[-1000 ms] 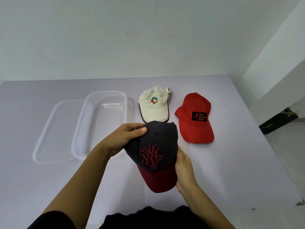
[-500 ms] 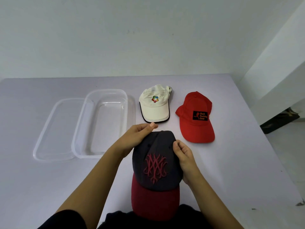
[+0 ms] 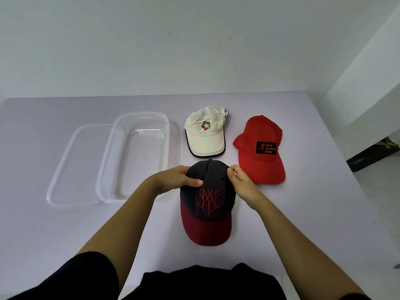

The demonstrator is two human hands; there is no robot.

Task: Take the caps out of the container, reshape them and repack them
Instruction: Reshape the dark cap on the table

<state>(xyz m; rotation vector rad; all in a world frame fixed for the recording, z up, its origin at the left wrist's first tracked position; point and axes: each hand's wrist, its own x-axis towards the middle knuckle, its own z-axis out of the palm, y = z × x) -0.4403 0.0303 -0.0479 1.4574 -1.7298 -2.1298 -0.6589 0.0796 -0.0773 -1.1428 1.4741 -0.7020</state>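
Navy cap (image 3: pixel 207 191) with maroon brim; white cap (image 3: pixel 205 135); red cap (image 3: pixel 259 148); clear container (image 3: pixel 138 156).

Container (image 3: pixel 138 156) open-topped, unobstructed from above; lid (image 3: pixel 73 165) flat just left, overlapping its edge. White cap (image 3: pixel 205 135) and red cap (image 3: pixel 259 152) crowd the far right. Table (image 3: pixel 54 234) near-left is bare.

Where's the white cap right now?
The white cap lies on the table's far side, between the clear container and the red cap.
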